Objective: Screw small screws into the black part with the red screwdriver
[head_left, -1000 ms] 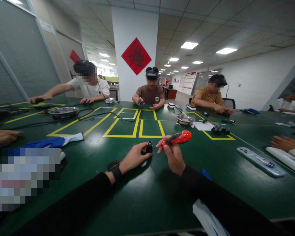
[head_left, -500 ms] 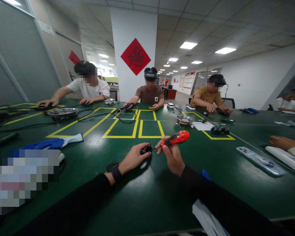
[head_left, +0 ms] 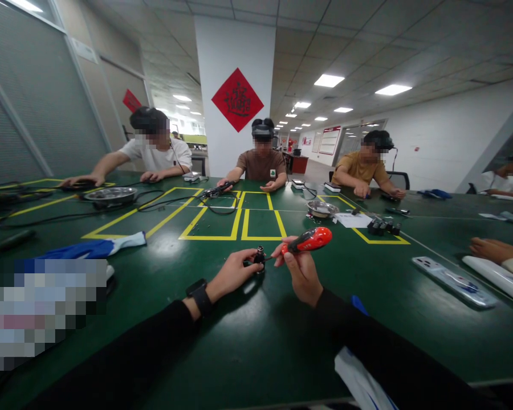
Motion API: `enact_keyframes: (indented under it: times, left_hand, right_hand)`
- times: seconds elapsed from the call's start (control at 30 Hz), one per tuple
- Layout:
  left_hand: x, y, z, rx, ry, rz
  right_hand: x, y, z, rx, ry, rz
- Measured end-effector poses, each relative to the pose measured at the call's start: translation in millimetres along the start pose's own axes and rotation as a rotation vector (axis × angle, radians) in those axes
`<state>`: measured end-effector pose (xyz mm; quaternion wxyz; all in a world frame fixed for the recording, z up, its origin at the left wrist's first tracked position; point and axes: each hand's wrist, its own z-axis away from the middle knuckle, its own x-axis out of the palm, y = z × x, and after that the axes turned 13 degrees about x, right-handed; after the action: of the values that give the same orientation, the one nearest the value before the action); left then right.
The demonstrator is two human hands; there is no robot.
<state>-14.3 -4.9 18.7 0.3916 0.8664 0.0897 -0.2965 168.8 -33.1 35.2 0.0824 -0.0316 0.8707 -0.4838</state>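
A small black part with a metallic top (head_left: 260, 257) stands upright on the green table (head_left: 256, 336). The fingers of my left hand (head_left: 234, 274) are closed round its left side. My right hand (head_left: 301, 273) grips a red and black screwdriver (head_left: 310, 240) near its front end. The handle points up to the right, and the thin shaft reaches left to the side of the black part. Whether the tip sits inside the part cannot be made out.
A blue and white glove (head_left: 98, 247) lies at left. Metal bowls (head_left: 111, 195) (head_left: 322, 208), black blocks (head_left: 383, 227) and paper (head_left: 353, 220) are farther off. A phone (head_left: 453, 281) and another person's hand (head_left: 498, 249) are at right. Three people sit opposite.
My hands, the black part and the screwdriver hold nearly the same pose. The whole view has shifted very slightly. Across the table at right, a person's hand has moved a little.
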Motion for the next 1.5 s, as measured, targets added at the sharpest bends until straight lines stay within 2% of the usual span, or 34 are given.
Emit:
enact_keyframes:
  times: [0.33,0.63,1.07,1.27,1.5]
  left_hand:
    - [0.2,0.9,0.8,0.001,-0.007,-0.001]
    - [1.7,-1.2,1.6,0.041,-0.015,-0.091]
    - [1.5,-0.1,1.9,0.05,-0.036,-0.082]
    - [-0.1,6.2,2.7,0.079,-0.039,-0.118]
    - [0.2,4.1,2.8,0.075,-0.033,-0.138]
  right_hand:
    - [0.9,1.0,-0.4,-0.028,0.022,-0.054]
    - [2.2,3.5,-0.6,0.004,-0.015,-0.037]
    - [1.7,5.1,-0.4,0.017,-0.006,-0.057]
    - [3.3,-4.0,-0.1,0.093,-0.007,-0.119]
    - [6.5,-7.1,-5.4,0.142,0.039,-0.346]
